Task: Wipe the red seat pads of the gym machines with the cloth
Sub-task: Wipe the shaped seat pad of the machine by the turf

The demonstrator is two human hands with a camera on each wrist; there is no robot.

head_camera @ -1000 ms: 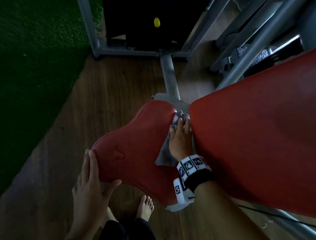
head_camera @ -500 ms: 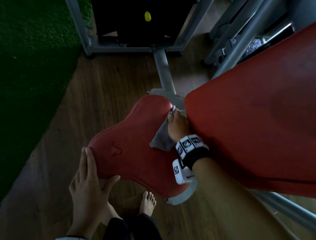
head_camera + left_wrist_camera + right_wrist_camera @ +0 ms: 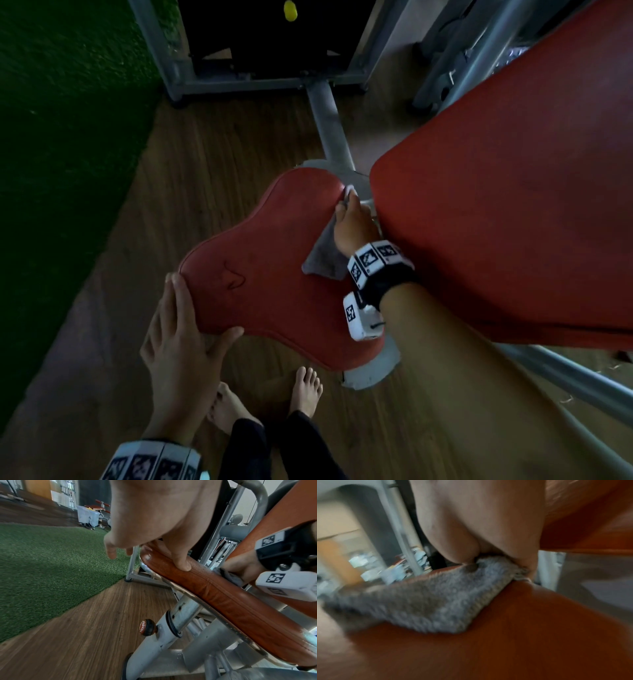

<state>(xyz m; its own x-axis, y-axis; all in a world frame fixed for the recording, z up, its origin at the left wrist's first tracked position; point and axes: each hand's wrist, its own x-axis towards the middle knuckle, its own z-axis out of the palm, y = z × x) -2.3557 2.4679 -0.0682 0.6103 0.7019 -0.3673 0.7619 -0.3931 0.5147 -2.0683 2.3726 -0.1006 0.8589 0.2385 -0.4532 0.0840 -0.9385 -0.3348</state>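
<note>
— Turf (image 3: 61,171) lies far left, wood floor (image 3: 212,164) beside it. Left hand (image 3: 178,346)?
— Fingers straight along the seat's (image 3: 274,274) near-left edge, thumb against its rim.
— And the cloth (image 3: 323,255)?
— On the seat's far right side, under the right hand (image 3: 354,229), which presses it down beside the backrest (image 3: 513,205); its finger curl is hidden.

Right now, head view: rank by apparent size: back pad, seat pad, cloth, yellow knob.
1. back pad, though it sits nearer the camera, so partly perspective
2. seat pad
3. cloth, partly hidden under the right hand
4. yellow knob
</note>
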